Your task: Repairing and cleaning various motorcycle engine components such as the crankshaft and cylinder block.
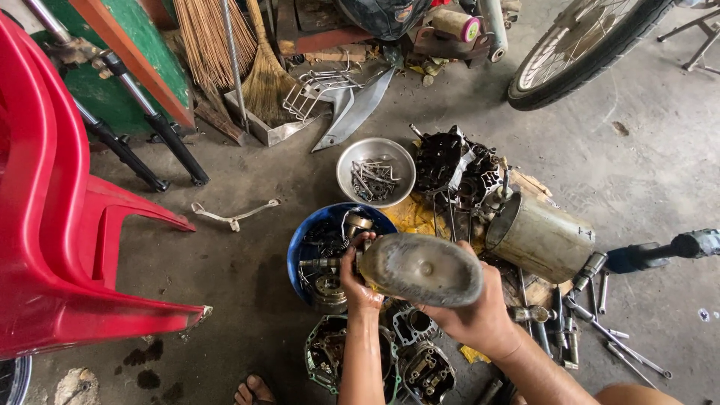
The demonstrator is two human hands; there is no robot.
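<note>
Hands: right hand (480, 315) grips grimy metal casing (421, 268), left hand (358, 281) clamped on its end | casing held over blue basin (300, 240) of engine parts, likely catching drips | floor (225, 262)

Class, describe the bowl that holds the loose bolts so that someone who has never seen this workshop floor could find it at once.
Start at the big red plastic chair on the left and look right across the concrete floor, past the round blue plastic basin full of dark engine parts. Just above that basin sits a round shiny steel bowl of loose bolts. It alone is bare silver metal and smaller than the blue basin.
</note>
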